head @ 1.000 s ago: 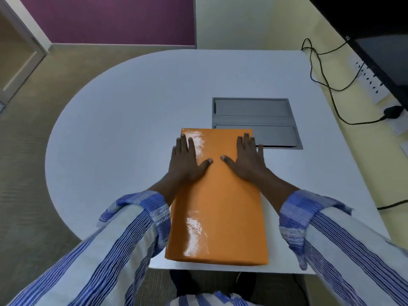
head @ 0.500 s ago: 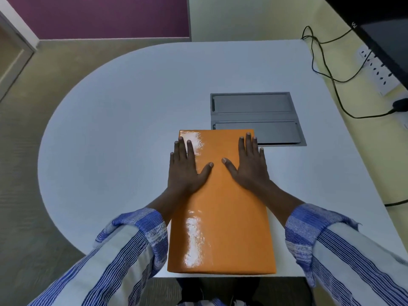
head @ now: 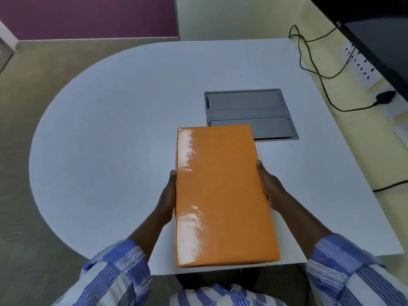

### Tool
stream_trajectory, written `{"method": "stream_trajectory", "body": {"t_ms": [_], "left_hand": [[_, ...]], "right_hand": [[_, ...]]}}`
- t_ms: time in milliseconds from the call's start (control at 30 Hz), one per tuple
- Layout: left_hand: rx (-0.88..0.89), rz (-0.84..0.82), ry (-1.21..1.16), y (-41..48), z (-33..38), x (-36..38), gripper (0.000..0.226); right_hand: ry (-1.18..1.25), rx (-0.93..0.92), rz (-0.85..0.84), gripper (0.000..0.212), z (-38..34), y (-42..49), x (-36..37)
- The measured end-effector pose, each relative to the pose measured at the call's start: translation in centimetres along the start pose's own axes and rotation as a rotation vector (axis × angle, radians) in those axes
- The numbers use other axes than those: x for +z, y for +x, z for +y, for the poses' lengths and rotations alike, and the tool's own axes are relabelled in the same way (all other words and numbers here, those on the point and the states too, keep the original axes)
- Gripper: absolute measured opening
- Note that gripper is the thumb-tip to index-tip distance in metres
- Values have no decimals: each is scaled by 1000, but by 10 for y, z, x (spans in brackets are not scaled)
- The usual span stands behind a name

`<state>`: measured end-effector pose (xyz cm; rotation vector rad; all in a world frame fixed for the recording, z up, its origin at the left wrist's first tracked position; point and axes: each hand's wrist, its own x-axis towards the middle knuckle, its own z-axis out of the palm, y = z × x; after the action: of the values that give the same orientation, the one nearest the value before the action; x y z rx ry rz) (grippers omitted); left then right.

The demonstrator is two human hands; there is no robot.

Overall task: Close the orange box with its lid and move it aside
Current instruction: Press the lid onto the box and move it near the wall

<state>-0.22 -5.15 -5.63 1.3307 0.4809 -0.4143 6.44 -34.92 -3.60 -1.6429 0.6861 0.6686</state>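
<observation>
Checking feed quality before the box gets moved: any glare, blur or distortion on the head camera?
Head view: bright glare streaks run down the left part of the orange box lid; wide-angle lens bows the table edges; left hand and right hand at the box's sides look sharp, hardly blurred.

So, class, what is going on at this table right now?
A person in striped blue sleeves grips a glossy orange rectangular box by its long sides, left hand on one, right hand on the other. The lid is on. The box lies on the white rounded table, its far end in front of a grey inset panel.
</observation>
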Motion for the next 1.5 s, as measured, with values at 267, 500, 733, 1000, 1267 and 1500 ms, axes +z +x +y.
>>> {"method": "stream_trajectory", "body": {"t_ms": [267,500,733,1000,1267,1500], "left_hand": [[-113,-278,-218,8,0,0,70],[-76,-259,-71,3,0,28,80],[-104,-301,118,5,10,101,90],[-166,-344,150,10,2,209,65],[-211,-369,146,28,-16,304,69],[-208,-329,155,41,-33,338,52]], "right_hand": [[38,-1,129,81,7,-38,8],[-44,-22,216,85,-8,-48,-16],[-230,-94,400,82,-15,-61,-87],[-387,-143,532,65,-8,-47,-197],[-409,-114,586,72,0,-18,-290],[-428,-77,534,83,13,2,-321]]}}
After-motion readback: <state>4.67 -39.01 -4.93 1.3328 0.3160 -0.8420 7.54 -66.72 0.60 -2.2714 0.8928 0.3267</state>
